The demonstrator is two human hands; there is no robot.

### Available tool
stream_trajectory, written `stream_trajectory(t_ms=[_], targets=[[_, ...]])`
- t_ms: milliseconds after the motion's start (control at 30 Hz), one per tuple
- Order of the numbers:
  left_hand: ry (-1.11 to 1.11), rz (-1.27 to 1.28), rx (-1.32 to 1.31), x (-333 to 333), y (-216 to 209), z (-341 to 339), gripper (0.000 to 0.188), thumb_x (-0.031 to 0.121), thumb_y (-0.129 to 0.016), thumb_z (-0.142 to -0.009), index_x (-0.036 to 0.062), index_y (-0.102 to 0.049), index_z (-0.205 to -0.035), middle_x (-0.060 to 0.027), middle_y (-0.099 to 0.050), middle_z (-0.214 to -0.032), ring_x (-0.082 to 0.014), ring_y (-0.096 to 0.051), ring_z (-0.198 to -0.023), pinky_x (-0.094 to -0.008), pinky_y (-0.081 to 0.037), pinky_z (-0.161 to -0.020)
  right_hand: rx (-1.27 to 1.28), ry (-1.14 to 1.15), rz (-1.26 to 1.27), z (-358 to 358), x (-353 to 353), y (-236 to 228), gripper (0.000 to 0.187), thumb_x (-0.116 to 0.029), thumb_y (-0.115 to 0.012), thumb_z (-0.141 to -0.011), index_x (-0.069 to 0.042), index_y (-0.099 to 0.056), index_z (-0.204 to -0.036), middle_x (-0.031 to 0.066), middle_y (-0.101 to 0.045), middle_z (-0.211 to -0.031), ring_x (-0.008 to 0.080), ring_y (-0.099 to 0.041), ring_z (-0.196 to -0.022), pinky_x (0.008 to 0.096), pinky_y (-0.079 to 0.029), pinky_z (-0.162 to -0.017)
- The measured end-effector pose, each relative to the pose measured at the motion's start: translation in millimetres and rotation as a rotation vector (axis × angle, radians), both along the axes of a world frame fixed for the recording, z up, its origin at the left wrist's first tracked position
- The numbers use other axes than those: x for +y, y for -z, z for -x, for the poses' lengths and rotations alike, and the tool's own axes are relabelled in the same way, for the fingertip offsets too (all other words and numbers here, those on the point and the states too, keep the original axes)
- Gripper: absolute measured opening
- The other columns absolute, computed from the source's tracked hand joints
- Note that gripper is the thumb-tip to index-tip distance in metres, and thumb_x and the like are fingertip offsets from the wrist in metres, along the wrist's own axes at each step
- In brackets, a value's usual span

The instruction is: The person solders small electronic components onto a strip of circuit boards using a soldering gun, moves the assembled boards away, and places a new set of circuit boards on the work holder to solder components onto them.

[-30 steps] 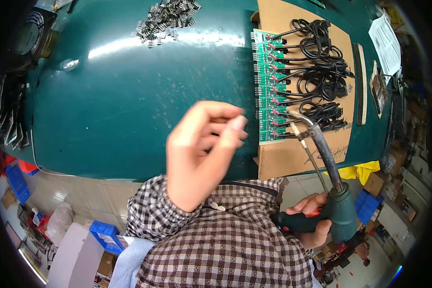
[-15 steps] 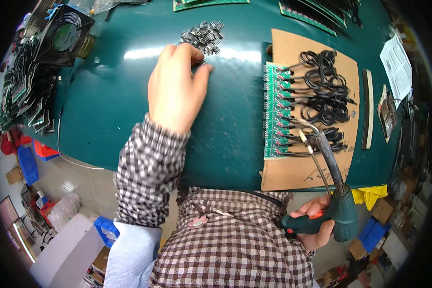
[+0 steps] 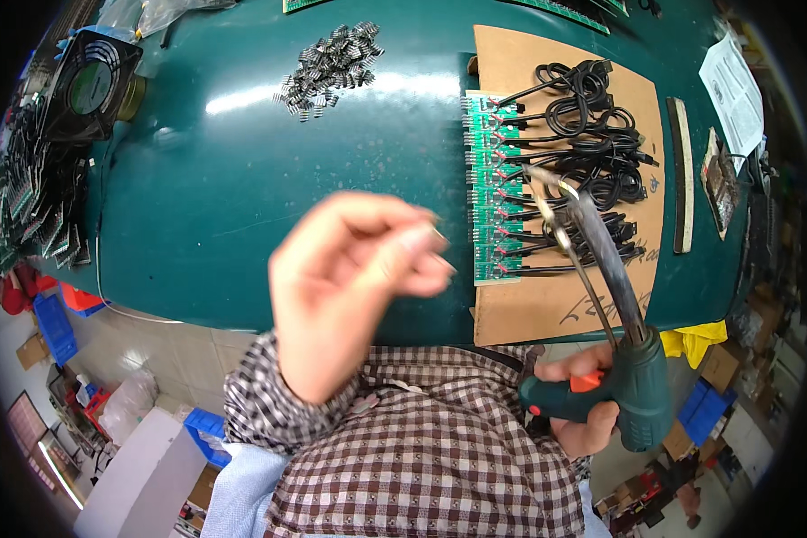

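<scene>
My right hand (image 3: 583, 403) is wrapped round the green handle of a soldering gun (image 3: 644, 394) with an orange trigger. Its metal tip and thin feed tube reach up over the black cables (image 3: 592, 152). These cables run to a row of green circuit boards (image 3: 493, 193) on a cardboard sheet (image 3: 547, 314). Left of the boards, above the table, my left hand (image 3: 359, 278) is pinched and slightly blurred. Whatever sits at its fingertips is too small to make out. Farther off lies a heap of small black parts with metal pins (image 3: 332, 67).
At the left edge stand a black fan (image 3: 90, 85) and a stack of circuit boards with cables (image 3: 40, 188). A dark strip (image 3: 681, 175) and a white paper sheet (image 3: 733, 94) lie right of the cardboard. More green boards (image 3: 565, 13) are at the far edge.
My left hand has left the heap of small parts and come nearer and to the right, fingers pinched. My right hand keeps its hold on the soldering gun. The view has shifted slightly.
</scene>
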State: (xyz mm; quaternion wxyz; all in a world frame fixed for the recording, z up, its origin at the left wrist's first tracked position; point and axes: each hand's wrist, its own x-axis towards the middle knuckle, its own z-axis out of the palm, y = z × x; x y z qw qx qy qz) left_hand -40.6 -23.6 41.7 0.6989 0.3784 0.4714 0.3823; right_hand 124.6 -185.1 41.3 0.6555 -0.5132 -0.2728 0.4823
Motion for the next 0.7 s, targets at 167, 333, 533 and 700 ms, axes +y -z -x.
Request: stream_trajectory(t_ms=[167, 333, 533, 700], targets=[[0.178, 0.243, -0.206, -32.3, -7.0, -8.7, 0.014, -0.005, -0.051, -0.081, -0.0056, -0.051, -0.095, -0.0163, -0.060, -0.088, -0.0195, -0.062, -0.078, -0.0264, -0.054, -0.067, -0.468, -0.049, 0.228, 16.0, 40.9, -14.7, 0.044, -0.007, -0.061, -0.070, -0.001, -0.041, -0.110, 0.0092, -0.046, -0.096, 0.0213, -0.054, -0.085, 0.0424, -0.044, -0.085], [0.158, 0.056, -0.225, -45.6, -7.3, -12.2, 0.020, -0.011, -0.054, -0.077, -0.0059, -0.046, -0.095, -0.0166, -0.059, -0.085, -0.0191, -0.062, -0.078, -0.0254, -0.054, -0.068, -0.878, -0.209, 0.228, 19.9, 62.4, -27.2, 0.042, 0.005, -0.065, -0.069, 0.000, -0.049, -0.108, 0.0077, -0.058, -0.087, 0.0119, -0.058, -0.075, 0.0233, -0.047, -0.067], [0.247, -0.030, -0.112, -50.6, -6.1, -9.0, 0.022, -0.011, -0.053, -0.078, -0.0061, -0.043, -0.096, -0.0157, -0.059, -0.085, -0.0179, -0.062, -0.079, -0.0257, -0.054, -0.069, -0.885, -0.169, 0.188, 23.7, 55.5, -22.9, 0.036, 0.008, -0.061, -0.069, -0.001, -0.051, -0.103, 0.0059, -0.058, -0.081, 0.0132, -0.059, -0.074, 0.0229, -0.048, -0.065], [0.189, 0.100, -0.222, -53.3, -5.1, -8.7, 0.018, -0.008, -0.054, -0.079, -0.0073, -0.047, -0.095, -0.0153, -0.058, -0.085, -0.0178, -0.062, -0.079, -0.0265, -0.053, -0.070, -0.792, -0.083, 0.139, 26.9, 50.7, -16.5, 0.026, 0.010, -0.060, -0.068, -0.002, -0.049, -0.090, 0.0065, -0.056, -0.080, 0.0172, -0.060, -0.076, 0.0278, -0.049, -0.070]])
